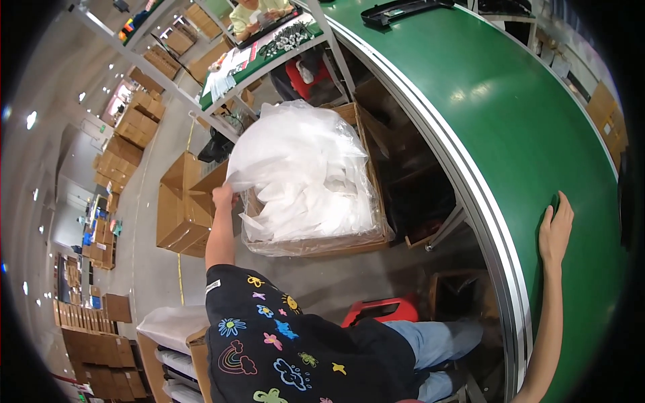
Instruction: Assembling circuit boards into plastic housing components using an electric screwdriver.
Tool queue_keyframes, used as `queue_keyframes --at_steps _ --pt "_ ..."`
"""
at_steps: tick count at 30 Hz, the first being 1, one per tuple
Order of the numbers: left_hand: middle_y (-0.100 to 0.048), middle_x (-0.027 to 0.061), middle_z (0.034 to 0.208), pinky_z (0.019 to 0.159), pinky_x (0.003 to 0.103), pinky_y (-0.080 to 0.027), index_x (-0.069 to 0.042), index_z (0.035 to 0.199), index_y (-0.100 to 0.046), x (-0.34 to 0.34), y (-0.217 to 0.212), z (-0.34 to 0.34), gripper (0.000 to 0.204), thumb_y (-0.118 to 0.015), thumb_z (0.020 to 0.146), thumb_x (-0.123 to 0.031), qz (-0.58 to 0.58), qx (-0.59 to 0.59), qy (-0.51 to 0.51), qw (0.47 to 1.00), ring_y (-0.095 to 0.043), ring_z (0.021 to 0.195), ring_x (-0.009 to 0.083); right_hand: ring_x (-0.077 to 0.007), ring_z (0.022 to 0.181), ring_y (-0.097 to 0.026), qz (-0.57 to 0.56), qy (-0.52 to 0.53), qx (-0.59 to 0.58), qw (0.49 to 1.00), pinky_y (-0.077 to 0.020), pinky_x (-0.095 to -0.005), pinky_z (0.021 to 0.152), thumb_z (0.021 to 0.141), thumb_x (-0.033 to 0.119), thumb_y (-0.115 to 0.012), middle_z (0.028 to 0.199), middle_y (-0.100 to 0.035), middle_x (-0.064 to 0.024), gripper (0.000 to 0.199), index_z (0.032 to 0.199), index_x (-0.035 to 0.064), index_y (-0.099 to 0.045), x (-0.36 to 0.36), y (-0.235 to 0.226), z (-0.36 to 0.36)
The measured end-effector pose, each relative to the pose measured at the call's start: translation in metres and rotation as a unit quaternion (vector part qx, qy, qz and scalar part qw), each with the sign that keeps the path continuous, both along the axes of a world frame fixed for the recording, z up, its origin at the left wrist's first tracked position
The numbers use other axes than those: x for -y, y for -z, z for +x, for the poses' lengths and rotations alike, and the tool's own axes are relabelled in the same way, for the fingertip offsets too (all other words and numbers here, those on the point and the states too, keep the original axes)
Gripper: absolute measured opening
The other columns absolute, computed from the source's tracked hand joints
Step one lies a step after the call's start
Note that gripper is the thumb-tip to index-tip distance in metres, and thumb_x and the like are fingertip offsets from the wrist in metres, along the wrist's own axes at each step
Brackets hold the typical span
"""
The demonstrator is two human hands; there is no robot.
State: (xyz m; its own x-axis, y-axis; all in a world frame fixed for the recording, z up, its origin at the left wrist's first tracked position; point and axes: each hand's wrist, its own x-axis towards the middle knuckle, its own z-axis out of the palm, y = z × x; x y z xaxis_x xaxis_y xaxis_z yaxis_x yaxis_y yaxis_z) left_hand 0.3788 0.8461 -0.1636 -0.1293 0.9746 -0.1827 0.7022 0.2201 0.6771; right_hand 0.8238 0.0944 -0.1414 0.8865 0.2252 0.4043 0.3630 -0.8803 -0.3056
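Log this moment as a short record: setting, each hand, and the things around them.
setting: workstation beside a green conveyor belt
left hand: gripping the edge of a clear plastic bag
bag: lines a cardboard box, full of white plastic pieces
right hand: flat on the belt, holding nothing
nearby: red stool on the floor, black tray on the belt

At frame centre the left hand [223, 197] grips a clear plastic bag [302, 168] heaped in a cardboard box [363, 134], while the right hand [555, 230] rests flat on the green conveyor belt [510, 114] at right.
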Motion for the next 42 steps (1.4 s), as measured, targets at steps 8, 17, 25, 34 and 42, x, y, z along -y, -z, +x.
queue_keyframes --at_steps 8,17,25,34,42 --pt "-0.038 0.0261 0.148 0.113 0.049 -0.037 -0.002 0.147 -0.036 0.002 0.004 0.033 0.080 -0.069 0.077 -0.021 0.379 -0.129 0.170 0.901 -0.040 0.135 0.0469 -0.0362 0.134 -0.044 -0.010 0.002 -0.005 1.000 -0.0365 -0.0435 0.113 0.103 0.016 -0.045 0.142 -0.051 -0.0197 0.043 0.142 -0.0011 -0.044 -0.009 0.000 0.007" --pt "-0.027 0.0208 0.161 0.118 0.059 -0.025 -0.011 0.156 -0.030 0.004 -0.003 0.140 0.086 -0.067 0.082 -0.035 0.312 -0.241 0.223 0.892 -0.025 0.147 0.0459 -0.0354 0.135 -0.044 -0.032 0.002 0.008 0.999 -0.0349 -0.0422 0.114 0.103 0.014 -0.045 0.143 -0.050 -0.0194 0.042 0.142 -0.0013 -0.045 -0.012 0.006 0.019" --pt "-0.032 0.0187 0.161 0.118 0.068 -0.001 -0.014 0.161 -0.017 -0.021 0.157 0.099 0.116 -0.064 0.074 -0.074 -0.085 -0.273 0.308 0.907 -0.009 0.154 0.0415 -0.0344 0.136 -0.042 -0.058 -0.024 0.019 0.998 -0.0309 -0.0422 0.117 0.102 0.015 -0.045 0.145 -0.048 -0.0176 0.043 0.143 0.0000 -0.046 -0.021 0.009 0.033" --pt "-0.022 0.0082 0.167 0.112 0.076 0.001 -0.034 0.160 -0.023 0.100 0.274 0.154 0.096 -0.048 0.078 -0.080 -0.152 -0.335 0.419 0.830 -0.011 0.148 0.0511 -0.0340 0.138 -0.040 -0.090 -0.013 0.003 0.996 -0.0296 -0.0422 0.117 0.103 0.015 -0.045 0.147 -0.047 -0.0161 0.042 0.143 0.0012 -0.047 -0.021 0.001 0.036" --pt "-0.038 0.0094 0.159 0.116 0.068 -0.015 -0.020 0.150 -0.046 0.091 0.340 0.157 0.084 -0.053 0.082 -0.068 -0.083 -0.355 0.415 0.834 -0.025 0.145 0.0481 -0.0320 0.141 -0.039 -0.104 -0.021 -0.008 0.994 -0.0269 -0.0419 0.119 0.105 0.023 -0.043 0.150 -0.045 -0.0142 0.045 0.146 0.0037 -0.046 -0.020 0.009 0.047"
